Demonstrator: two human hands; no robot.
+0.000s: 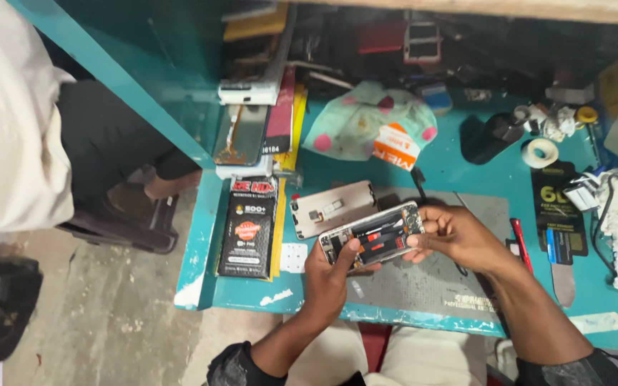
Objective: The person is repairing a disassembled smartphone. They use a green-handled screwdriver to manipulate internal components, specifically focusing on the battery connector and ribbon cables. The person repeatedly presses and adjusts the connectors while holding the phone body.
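An opened smartphone, its back removed and its board and red-marked parts laid bare, is held above a grey work mat at the front of a teal bench. The left hand is closed round the phone's lower left end, with the thumb pressed on the exposed interior. The right hand is curled at the phone's right end, its fingertips pinched on the edge; whether a small tool or part is nipped between them cannot be told.

Just beside the phone on the left, a detached back cover lies inner side up. Red-handled tweezers rest to the right of the mat, and a black retail box lies flat further left. A roll of tape sits near the back of the bench.

The risks are judged as follows. With the thumb bearing on the bare board, a thin connector or flex cable could be bent or smudged. Since the phone is supported only at its two ends, a slackened grip could let it fall onto the mat or the cover. Loose screws, if any are present, could be lost among the surrounding clutter
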